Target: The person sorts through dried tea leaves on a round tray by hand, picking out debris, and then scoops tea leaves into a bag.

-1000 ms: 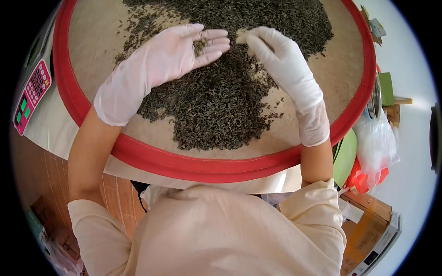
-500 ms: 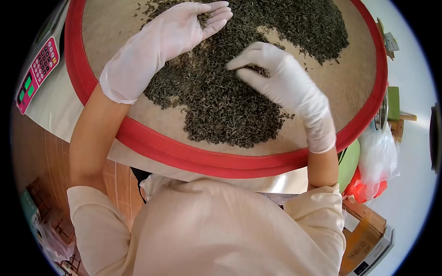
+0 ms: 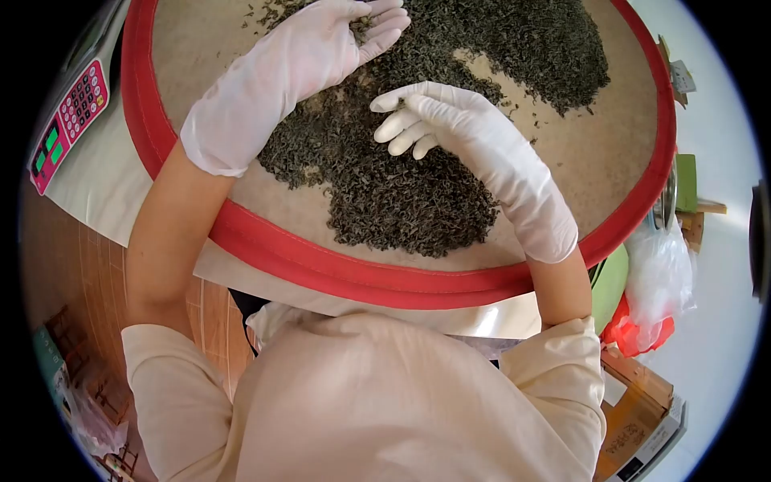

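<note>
Dark, curled dried leaves, which look like tea leaves (image 3: 409, 205), lie heaped on a round tan tray with a red rim (image 3: 353, 287). My left hand (image 3: 341, 40), in a whitish glove, is palm up over the far left of the heap. A small clump of the leaves rests in its cupped palm and fingers. My right hand (image 3: 450, 120), gloved in white, hovers over the middle of the heap. Its thumb and forefinger are pinched on a tiny dark bit, apparently a leaf. Its other fingers are loosely extended and apart.
A digital scale (image 3: 72, 120) with a pink keypad stands left of the tray. A clear plastic bag (image 3: 658, 269), a red bag (image 3: 634, 325) and a cardboard box (image 3: 634, 410) are at the right. Another leaf heap (image 3: 554, 48) covers the tray's far right.
My right hand has turned, showing its fingers spread below the pinched thumb and forefinger, and its tips have moved slightly left. My left hand stays nearly still, holding the leaves.
</note>
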The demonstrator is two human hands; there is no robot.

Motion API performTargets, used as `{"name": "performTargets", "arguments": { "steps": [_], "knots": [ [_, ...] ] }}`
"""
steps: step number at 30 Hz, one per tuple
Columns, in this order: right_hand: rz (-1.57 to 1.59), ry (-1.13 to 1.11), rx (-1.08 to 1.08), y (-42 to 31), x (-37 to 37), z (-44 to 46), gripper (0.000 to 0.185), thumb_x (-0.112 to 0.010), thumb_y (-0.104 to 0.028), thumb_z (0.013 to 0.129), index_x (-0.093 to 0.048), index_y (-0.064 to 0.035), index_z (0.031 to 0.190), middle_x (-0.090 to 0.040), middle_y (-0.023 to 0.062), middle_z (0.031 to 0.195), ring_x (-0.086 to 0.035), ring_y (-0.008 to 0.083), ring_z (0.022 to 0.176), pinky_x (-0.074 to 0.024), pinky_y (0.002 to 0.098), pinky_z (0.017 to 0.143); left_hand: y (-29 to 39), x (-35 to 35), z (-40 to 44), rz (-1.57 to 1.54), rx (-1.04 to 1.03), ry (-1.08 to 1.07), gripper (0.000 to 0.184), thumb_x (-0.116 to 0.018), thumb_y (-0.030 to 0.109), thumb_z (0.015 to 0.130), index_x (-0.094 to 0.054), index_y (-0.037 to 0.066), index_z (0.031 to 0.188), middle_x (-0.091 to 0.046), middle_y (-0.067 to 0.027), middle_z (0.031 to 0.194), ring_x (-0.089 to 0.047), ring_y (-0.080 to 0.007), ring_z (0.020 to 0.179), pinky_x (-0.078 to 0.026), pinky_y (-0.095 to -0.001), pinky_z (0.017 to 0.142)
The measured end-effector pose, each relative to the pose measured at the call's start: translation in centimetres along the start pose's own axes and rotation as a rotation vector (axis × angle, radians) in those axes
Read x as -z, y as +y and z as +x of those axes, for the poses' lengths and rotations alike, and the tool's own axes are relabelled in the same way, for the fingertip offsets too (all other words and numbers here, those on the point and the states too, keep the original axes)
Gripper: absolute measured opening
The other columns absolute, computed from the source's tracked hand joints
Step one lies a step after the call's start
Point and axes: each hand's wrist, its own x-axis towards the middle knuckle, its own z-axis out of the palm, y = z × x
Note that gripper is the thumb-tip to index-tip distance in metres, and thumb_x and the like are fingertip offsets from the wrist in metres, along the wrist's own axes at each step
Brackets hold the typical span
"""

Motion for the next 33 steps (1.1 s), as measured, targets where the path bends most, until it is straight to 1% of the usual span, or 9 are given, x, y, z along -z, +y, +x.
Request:
{"name": "performTargets", "arguments": {
  "steps": [9,13,15,16,18,21,25,29,33],
  "knots": [
    [0.345,-0.098,0.016,1.1,1.3,-0.1,0.046,-0.045,-0.033,0.099,-0.054,0.0033,0.126,-0.065,0.0159,0.114,-0.063,0.0214,0.101,-0.0490,0.0312,0.089,-0.1,-1.4,-0.8,-0.027,-0.023,0.078,0.038,-0.042,0.006,0.099,-0.039,-0.010,0.134,-0.050,-0.0145,0.128,-0.052,-0.0203,0.119,-0.049,-0.0296,0.101],
    [-0.497,0.608,0.215,-0.3,1.7,-0.3,0.029,-0.049,-0.021,0.097,-0.064,-0.0072,0.118,-0.069,0.0142,0.102,-0.065,0.0229,0.091,-0.0519,0.0344,0.082,0.1,-3.9,-1.2,0.071,-0.067,0.203,0.038,-0.040,0.005,0.099,-0.038,-0.010,0.134,-0.050,-0.0149,0.129,-0.051,-0.0217,0.120,-0.049,-0.0307,0.100],
    [-1.184,0.718,0.607,1.2,5.0,2.3,0.035,-0.055,-0.028,0.094,-0.061,-0.0105,0.122,-0.065,0.0188,0.114,-0.061,0.0301,0.104,-0.0492,0.0408,0.090,1.2,-3.2,-1.2,-0.058,-0.080,0.197,0.037,-0.038,0.004,0.099,-0.039,-0.010,0.134,-0.050,-0.0155,0.129,-0.052,-0.0240,0.119,-0.049,-0.0327,0.100],
    [-1.283,0.703,0.601,1.6,5.6,3.4,0.043,-0.055,-0.036,0.092,-0.057,-0.0112,0.128,-0.059,0.0206,0.123,-0.055,0.0341,0.113,-0.0458,0.0440,0.095,2.3,0.4,-0.5,-0.334,0.018,-0.132,0.035,-0.037,0.001,0.099,-0.041,-0.010,0.132,-0.052,-0.0169,0.127,-0.053,-0.0265,0.118,-0.050,-0.0352,0.100],
    [-1.425,0.631,0.488,2.6,6.0,5.8,0.068,-0.056,-0.055,0.087,-0.043,-0.0145,0.141,-0.041,0.0228,0.142,-0.037,0.0416,0.132,-0.0368,0.0500,0.106,3.7,-0.1,-1.2,-0.369,-0.019,-0.124,0.035,-0.037,0.001,0.099,-0.042,-0.009,0.131,-0.053,-0.0175,0.126,-0.054,-0.0270,0.118,-0.050,-0.0362,0.100],
    [-1.421,0.474,0.439,2.9,5.1,7.0,0.074,-0.057,-0.060,0.084,-0.041,-0.0177,0.142,-0.040,0.0206,0.144,-0.037,0.0412,0.132,-0.0350,0.0511,0.108,5.1,0.4,-1.5,-0.388,-0.092,-0.165,0.033,-0.039,0.000,0.097,-0.043,-0.014,0.127,-0.054,-0.0204,0.124,-0.053,-0.0289,0.117,-0.048,-0.0369,0.102],
    [-1.177,0.105,0.379,0.4,2.8,5.5,0.034,-0.062,-0.020,0.089,-0.062,-0.0132,0.123,-0.053,0.0139,0.134,-0.051,0.0316,0.121,-0.0388,0.0387,0.107,5.5,0.7,-1.5,-0.367,-0.122,-0.090,0.033,-0.039,-0.001,0.097,-0.044,-0.013,0.128,-0.054,-0.0189,0.124,-0.054,-0.0276,0.116,-0.049,-0.0359,0.101],
    [-0.755,-0.094,0.247,-2.6,3.0,1.0,0.029,-0.058,-0.019,0.092,-0.065,-0.0153,0.120,-0.062,0.0100,0.125,-0.060,0.0241,0.109,-0.0443,0.0335,0.101,5.8,0.7,-1.4,-0.355,-0.081,-0.191,0.034,-0.035,-0.001,0.098,-0.045,-0.008,0.130,-0.054,-0.0162,0.127,-0.055,-0.0264,0.117,-0.049,-0.0366,0.101],
    [-0.819,0.336,0.248,-2.2,7.8,0.2,0.031,-0.055,-0.027,0.093,-0.066,-0.0137,0.119,-0.067,0.0096,0.115,-0.064,0.0211,0.100,-0.0499,0.0299,0.092,5.9,0.5,-1.7,-0.386,-0.095,-0.215,0.035,-0.036,-0.001,0.098,-0.044,-0.009,0.130,-0.054,-0.0166,0.128,-0.055,-0.0266,0.118,-0.049,-0.0372,0.101]
  ]
}}
